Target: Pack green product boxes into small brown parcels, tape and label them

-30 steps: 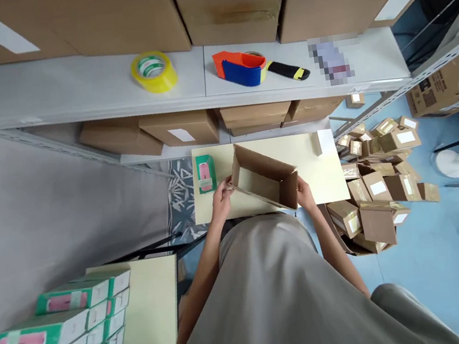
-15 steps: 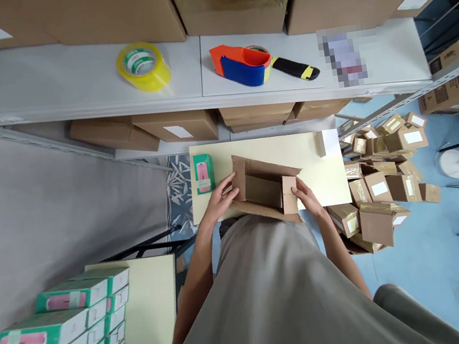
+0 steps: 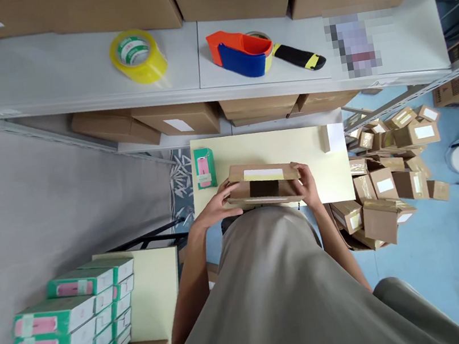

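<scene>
A small brown cardboard box [image 3: 234, 178] is held between my hands at the near edge of the cream table. Its far panel carries a white label, and a dark gap shows between its panels. My left hand [image 3: 216, 205] grips the box's left end, thumb apart from the fingers. At the right end, my right hand [image 3: 308, 184] has its fingers bent around the corner. A green box with a pink picture [image 3: 205, 168] stands on the table, left of the cardboard box.
On the shelf [image 3: 178, 59] lie yellow tape [image 3: 153, 65], an orange-and-blue tape dispenser [image 3: 240, 58] and a black-and-yellow-handled tool [image 3: 296, 56]. A white box [image 3: 334, 138] stands at the table's right. Cardboard boxes [image 3: 385, 217] pile up at right; green boxes [image 3: 60, 321] are stacked lower left.
The cardboard box has been turned from open top facing me to a labelled panel facing up. Both hands have shifted their hold, the right one now higher around the corner.
</scene>
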The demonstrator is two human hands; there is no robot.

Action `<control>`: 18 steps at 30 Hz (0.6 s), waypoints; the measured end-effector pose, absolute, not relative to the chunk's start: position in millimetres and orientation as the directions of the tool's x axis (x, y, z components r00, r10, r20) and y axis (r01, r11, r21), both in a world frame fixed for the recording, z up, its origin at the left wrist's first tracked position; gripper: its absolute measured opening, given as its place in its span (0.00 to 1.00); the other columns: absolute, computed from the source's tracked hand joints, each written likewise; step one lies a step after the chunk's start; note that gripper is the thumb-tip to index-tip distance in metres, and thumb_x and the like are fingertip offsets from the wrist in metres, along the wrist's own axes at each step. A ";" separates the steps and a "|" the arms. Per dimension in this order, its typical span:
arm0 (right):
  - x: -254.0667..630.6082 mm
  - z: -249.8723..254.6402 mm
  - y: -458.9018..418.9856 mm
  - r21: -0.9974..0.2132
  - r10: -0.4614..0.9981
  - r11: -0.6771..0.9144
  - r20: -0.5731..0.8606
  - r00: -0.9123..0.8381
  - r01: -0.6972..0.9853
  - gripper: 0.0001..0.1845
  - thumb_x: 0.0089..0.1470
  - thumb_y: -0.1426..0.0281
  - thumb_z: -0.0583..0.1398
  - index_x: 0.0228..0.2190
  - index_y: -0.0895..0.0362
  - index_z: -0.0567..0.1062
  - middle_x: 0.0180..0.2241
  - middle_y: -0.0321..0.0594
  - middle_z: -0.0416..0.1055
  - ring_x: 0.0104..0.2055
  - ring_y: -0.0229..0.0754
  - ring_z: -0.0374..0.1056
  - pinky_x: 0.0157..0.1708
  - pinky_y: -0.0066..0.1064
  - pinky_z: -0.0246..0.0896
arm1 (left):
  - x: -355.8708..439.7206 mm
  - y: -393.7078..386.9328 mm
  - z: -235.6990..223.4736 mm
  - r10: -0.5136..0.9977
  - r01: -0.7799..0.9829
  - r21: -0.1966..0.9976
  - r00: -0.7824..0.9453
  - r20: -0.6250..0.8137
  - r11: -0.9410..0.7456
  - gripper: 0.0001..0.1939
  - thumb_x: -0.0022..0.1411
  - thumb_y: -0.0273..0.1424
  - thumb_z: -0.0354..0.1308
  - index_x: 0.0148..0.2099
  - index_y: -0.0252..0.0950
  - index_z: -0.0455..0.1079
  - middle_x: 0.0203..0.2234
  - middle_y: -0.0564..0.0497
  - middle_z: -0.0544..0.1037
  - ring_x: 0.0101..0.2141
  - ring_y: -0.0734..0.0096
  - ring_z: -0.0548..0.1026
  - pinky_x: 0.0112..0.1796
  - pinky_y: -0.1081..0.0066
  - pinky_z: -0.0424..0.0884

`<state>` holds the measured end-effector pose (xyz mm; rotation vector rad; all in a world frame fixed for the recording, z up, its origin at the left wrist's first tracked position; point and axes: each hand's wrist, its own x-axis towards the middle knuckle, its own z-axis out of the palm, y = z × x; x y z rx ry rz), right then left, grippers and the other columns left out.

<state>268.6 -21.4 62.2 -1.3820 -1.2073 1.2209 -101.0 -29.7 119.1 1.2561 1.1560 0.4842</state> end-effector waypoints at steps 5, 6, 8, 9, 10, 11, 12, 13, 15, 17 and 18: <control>273.6 72.4 -15.9 -0.996 0.999 -0.047 -0.046 0.022 0.073 0.24 0.67 0.44 0.66 0.54 0.47 0.76 0.69 0.51 0.73 0.76 0.59 0.65 0.76 0.56 0.61 | -85.4 -32.9 107.6 0.898 0.251 0.900 0.176 -0.403 0.355 0.37 0.59 0.56 0.77 0.62 0.40 0.80 0.69 0.37 0.76 0.70 0.41 0.75 0.65 0.50 0.78; 275.7 74.8 -14.5 -0.997 0.999 -0.051 -0.052 -0.011 0.061 0.24 0.68 0.44 0.65 0.54 0.47 0.78 0.70 0.51 0.72 0.77 0.60 0.64 0.76 0.56 0.61 | -81.9 -32.8 103.9 0.919 0.227 0.908 0.101 -0.382 0.353 0.37 0.60 0.55 0.77 0.63 0.40 0.77 0.66 0.38 0.78 0.66 0.43 0.79 0.62 0.51 0.81; 279.2 77.4 -11.6 -0.995 0.991 -0.087 -0.091 -0.096 0.048 0.26 0.69 0.42 0.63 0.54 0.47 0.80 0.72 0.49 0.71 0.78 0.60 0.63 0.76 0.57 0.60 | -76.1 -33.0 98.1 0.941 0.219 0.917 -0.028 -0.336 0.334 0.42 0.60 0.51 0.77 0.70 0.42 0.70 0.63 0.39 0.80 0.61 0.48 0.83 0.57 0.53 0.84; 279.9 77.4 -10.3 -0.992 0.985 -0.110 -0.116 -0.124 0.053 0.26 0.69 0.41 0.63 0.53 0.47 0.80 0.72 0.49 0.71 0.78 0.60 0.62 0.76 0.57 0.60 | -73.7 -33.2 96.5 0.949 0.242 0.917 -0.062 -0.310 0.316 0.44 0.62 0.50 0.76 0.73 0.43 0.67 0.64 0.39 0.79 0.59 0.50 0.83 0.55 0.54 0.84; 279.9 76.5 -9.0 -0.990 0.982 -0.128 -0.136 -0.134 0.068 0.26 0.68 0.41 0.63 0.53 0.47 0.80 0.72 0.49 0.72 0.79 0.60 0.62 0.76 0.57 0.60 | -71.3 -33.4 96.0 0.957 0.284 0.915 -0.070 -0.280 0.288 0.42 0.64 0.49 0.74 0.74 0.44 0.67 0.65 0.39 0.78 0.59 0.51 0.83 0.55 0.55 0.84; 279.1 74.9 -7.8 -0.987 0.981 -0.135 -0.146 -0.126 0.087 0.26 0.68 0.42 0.64 0.53 0.47 0.80 0.71 0.49 0.72 0.79 0.59 0.61 0.76 0.56 0.61 | -69.0 -33.4 96.4 0.968 0.335 0.908 -0.054 -0.247 0.251 0.37 0.68 0.49 0.71 0.73 0.44 0.69 0.66 0.39 0.78 0.59 0.51 0.83 0.56 0.55 0.84; 277.9 72.8 -6.6 -0.985 0.984 -0.133 -0.144 -0.108 0.106 0.25 0.67 0.43 0.66 0.53 0.47 0.79 0.70 0.49 0.73 0.80 0.58 0.60 0.76 0.55 0.60 | -66.6 -33.0 97.1 0.977 0.381 0.901 -0.027 -0.213 0.207 0.32 0.71 0.49 0.68 0.71 0.44 0.72 0.66 0.40 0.78 0.61 0.51 0.81 0.57 0.56 0.83; 276.4 70.5 -5.4 -0.985 0.987 -0.125 -0.136 -0.087 0.122 0.25 0.66 0.44 0.67 0.53 0.47 0.79 0.69 0.49 0.73 0.80 0.57 0.59 0.77 0.54 0.60 | -64.2 -32.1 97.8 0.983 0.414 0.895 -0.005 -0.182 0.168 0.27 0.73 0.49 0.65 0.68 0.44 0.76 0.66 0.41 0.78 0.62 0.51 0.80 0.57 0.57 0.82; 273.7 65.6 -2.8 -0.984 0.989 -0.115 -0.125 -0.073 0.134 0.25 0.66 0.44 0.68 0.54 0.46 0.78 0.69 0.50 0.74 0.81 0.57 0.59 0.78 0.53 0.58 | -60.0 -28.0 96.5 0.990 0.434 0.891 -0.015 -0.141 0.134 0.23 0.76 0.51 0.61 0.62 0.43 0.82 0.63 0.41 0.80 0.63 0.51 0.79 0.56 0.60 0.82; 272.3 60.3 -0.4 -0.985 0.988 -0.125 -0.135 -0.073 0.118 0.28 0.65 0.43 0.69 0.55 0.46 0.78 0.69 0.50 0.73 0.81 0.58 0.58 0.79 0.54 0.56 | -57.6 -20.9 89.1 0.987 0.398 0.903 -0.087 -0.137 0.161 0.24 0.75 0.54 0.61 0.56 0.41 0.84 0.58 0.41 0.83 0.60 0.51 0.80 0.54 0.60 0.81; 272.2 57.1 0.7 -0.985 0.987 -0.136 -0.144 -0.066 0.103 0.30 0.64 0.42 0.69 0.57 0.46 0.78 0.71 0.50 0.72 0.80 0.58 0.59 0.79 0.55 0.55 | -57.5 -16.6 83.1 0.981 0.361 0.914 -0.128 -0.149 0.186 0.25 0.73 0.55 0.63 0.54 0.40 0.84 0.55 0.40 0.84 0.58 0.51 0.81 0.54 0.60 0.81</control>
